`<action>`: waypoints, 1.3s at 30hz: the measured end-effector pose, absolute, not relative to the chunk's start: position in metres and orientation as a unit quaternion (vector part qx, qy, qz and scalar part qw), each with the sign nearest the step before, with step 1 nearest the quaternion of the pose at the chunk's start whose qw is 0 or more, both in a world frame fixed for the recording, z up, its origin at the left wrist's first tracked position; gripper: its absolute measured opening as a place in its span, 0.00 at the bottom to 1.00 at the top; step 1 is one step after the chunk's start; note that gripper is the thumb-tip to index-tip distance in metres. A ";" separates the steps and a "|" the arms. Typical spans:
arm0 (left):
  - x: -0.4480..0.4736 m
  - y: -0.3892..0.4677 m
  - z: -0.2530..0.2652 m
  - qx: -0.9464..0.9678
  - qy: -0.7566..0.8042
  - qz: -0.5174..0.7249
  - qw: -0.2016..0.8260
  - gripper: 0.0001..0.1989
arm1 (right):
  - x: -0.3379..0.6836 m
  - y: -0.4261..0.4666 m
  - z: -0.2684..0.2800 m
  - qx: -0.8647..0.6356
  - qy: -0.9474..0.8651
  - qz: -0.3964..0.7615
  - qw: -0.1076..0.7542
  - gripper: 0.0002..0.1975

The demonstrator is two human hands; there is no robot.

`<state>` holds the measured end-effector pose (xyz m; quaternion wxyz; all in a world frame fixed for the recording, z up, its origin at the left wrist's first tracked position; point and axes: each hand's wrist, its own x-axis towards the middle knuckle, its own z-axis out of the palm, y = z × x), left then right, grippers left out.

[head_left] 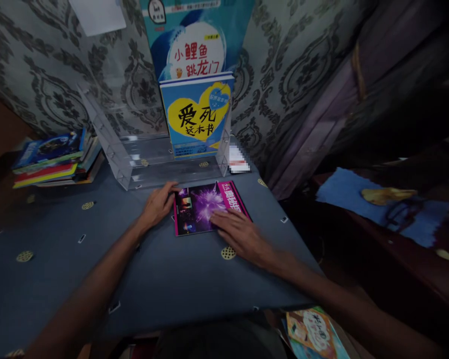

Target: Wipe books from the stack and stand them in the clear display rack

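Note:
A purple and pink book lies flat on the table in front of a clear plastic book rack. My left hand is at the book's left edge, its fingers reaching to the upper left corner. Across the lower right of the cover lies my right hand, flat with fingers stretched out. In the rack a blue book with a yellow heart stands upright at the right side, and a taller teal book rises behind it.
To the left of the rack is a stack of books. The table has a dark patterned cloth. Another book lies below the table's front edge. At right, a blue cloth with glasses on it rests on a dark red surface.

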<state>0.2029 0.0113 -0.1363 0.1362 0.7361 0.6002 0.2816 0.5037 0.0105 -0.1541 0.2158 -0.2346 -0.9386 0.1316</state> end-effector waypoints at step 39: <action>0.259 -0.035 -0.076 0.773 0.632 -0.025 0.055 0.16 | 0.558 0.020 -0.132 -0.348 -0.900 0.153 0.212 0.20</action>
